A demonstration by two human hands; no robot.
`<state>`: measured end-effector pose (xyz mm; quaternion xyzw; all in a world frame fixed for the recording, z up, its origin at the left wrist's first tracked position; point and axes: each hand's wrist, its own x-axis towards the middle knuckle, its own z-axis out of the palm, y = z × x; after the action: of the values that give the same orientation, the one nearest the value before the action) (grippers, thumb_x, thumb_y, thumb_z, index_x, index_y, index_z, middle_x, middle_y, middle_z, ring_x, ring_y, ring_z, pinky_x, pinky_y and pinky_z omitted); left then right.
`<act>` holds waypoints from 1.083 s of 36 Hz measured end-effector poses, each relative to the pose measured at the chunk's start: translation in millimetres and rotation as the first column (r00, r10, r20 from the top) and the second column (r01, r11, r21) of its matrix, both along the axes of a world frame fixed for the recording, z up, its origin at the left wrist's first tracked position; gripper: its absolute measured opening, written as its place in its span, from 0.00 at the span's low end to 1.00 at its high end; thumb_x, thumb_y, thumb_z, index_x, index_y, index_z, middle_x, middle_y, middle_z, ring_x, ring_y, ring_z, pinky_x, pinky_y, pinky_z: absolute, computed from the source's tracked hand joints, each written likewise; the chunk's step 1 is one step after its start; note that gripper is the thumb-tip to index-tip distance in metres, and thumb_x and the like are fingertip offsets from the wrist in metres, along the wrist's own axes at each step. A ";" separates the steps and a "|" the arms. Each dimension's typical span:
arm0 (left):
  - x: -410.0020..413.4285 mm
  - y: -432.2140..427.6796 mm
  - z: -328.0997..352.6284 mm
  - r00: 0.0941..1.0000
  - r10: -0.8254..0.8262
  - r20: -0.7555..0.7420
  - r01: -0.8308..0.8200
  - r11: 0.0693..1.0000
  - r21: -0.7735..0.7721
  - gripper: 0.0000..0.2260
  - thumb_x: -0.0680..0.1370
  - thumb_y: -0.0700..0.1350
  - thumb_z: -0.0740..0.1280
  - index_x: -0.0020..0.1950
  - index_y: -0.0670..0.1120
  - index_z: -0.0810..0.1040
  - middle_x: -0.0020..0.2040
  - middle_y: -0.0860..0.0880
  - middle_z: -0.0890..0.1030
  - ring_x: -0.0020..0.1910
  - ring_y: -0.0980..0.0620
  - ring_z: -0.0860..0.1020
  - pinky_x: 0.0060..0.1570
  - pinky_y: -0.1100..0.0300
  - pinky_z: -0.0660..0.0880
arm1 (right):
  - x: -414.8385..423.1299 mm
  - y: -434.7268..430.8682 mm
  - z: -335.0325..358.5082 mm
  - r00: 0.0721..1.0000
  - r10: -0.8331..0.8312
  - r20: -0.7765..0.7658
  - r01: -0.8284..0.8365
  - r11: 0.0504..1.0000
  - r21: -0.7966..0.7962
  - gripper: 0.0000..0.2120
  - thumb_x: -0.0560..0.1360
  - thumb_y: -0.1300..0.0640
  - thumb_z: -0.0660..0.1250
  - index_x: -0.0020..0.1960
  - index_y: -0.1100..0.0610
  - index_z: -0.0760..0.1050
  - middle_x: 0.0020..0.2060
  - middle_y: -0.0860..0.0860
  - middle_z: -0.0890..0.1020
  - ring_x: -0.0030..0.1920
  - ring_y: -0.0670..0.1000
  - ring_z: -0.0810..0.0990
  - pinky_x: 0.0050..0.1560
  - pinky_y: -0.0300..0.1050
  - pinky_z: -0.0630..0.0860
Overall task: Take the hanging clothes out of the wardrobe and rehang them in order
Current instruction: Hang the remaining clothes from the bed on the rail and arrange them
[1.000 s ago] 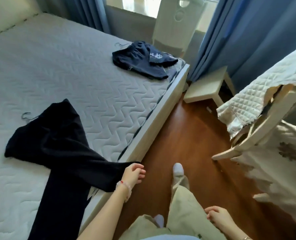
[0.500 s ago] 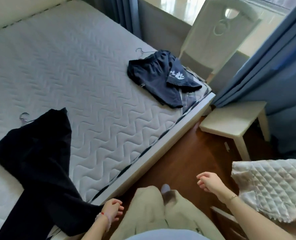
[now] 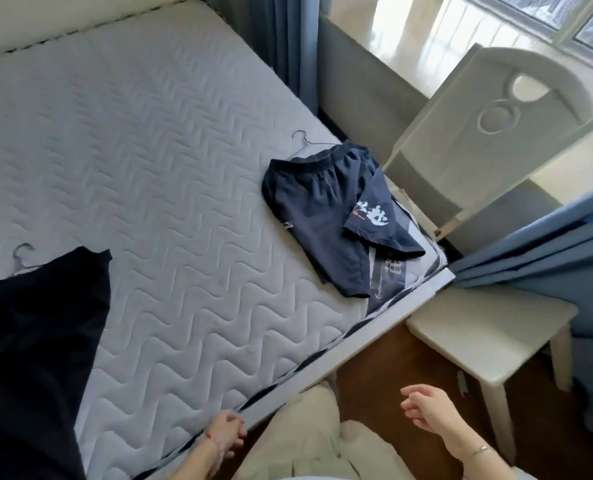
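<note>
Clothing lies in two places on the bed (image 3: 156, 161). At the far left a black garment (image 3: 35, 341) runs lengthwise from its hanger hook (image 3: 23, 252) back toward the person, close beside the left arm. The left hand (image 3: 226, 434) rests at the bed's near edge, fingers loosely curled and holding nothing, apart from the black cloth. Ahead and to the right, well beyond both hands, navy shorts (image 3: 322, 223) lie near the bed's far corner. Their long axis slants from a wire hook (image 3: 301, 137) at the far left down to the hems at the near right. The right hand (image 3: 426, 407) hovers over the floor, fingers relaxed and empty, next to a white stool (image 3: 489, 334). It looks the better placed for the shorts, and the left for the black garment. Half a second earlier the left hand touched the black garment's end. The view has since swung toward the window.
</note>
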<state>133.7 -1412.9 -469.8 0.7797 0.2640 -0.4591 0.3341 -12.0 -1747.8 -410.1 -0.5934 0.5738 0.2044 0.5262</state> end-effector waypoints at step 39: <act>278.5 -213.8 -67.9 0.930 -0.061 0.361 -0.003 0.985 0.175 0.15 0.75 0.35 0.62 0.61 0.41 0.76 0.60 0.41 0.78 0.59 0.44 0.77 0.60 0.55 0.71 | 539.0 -289.7 -104.3 0.764 0.617 0.189 -0.567 0.782 -0.260 0.13 0.73 0.61 0.64 0.56 0.58 0.78 0.45 0.53 0.83 0.45 0.51 0.78 0.50 0.47 0.75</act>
<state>412.2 -1626.7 -537.7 0.8812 0.2243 -0.2864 0.3018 527.0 -2037.4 -514.4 -0.8129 0.2975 0.2245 0.4475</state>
